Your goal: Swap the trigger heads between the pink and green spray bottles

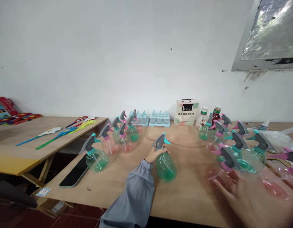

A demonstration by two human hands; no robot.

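Note:
My left hand (157, 154), in a grey sleeve, is closed round the neck of a green spray bottle (166, 169) at the middle of the table. That bottle leans slightly, its turquoise trigger facing right. To the right, my right hand (235, 191) is wrapped about the body of a pink spray bottle (216, 173) with a pink trigger; motion smears both. Just beyond it stand more spray bottles, among them a green one (258, 156) and a pink one (273, 186). Another group is at the left, with a pink bottle (109, 145) and a green bottle (97, 160).
A black phone (75, 172) lies by the left table edge. Along the wall are pale blue ice-pop moulds (160, 119), a paper bag (186, 114) and two capped bottles, one white (203, 117). Colourful hand-shaped sticks (57, 136) rest on a separate table. A plastic bag (277, 139) lies at right.

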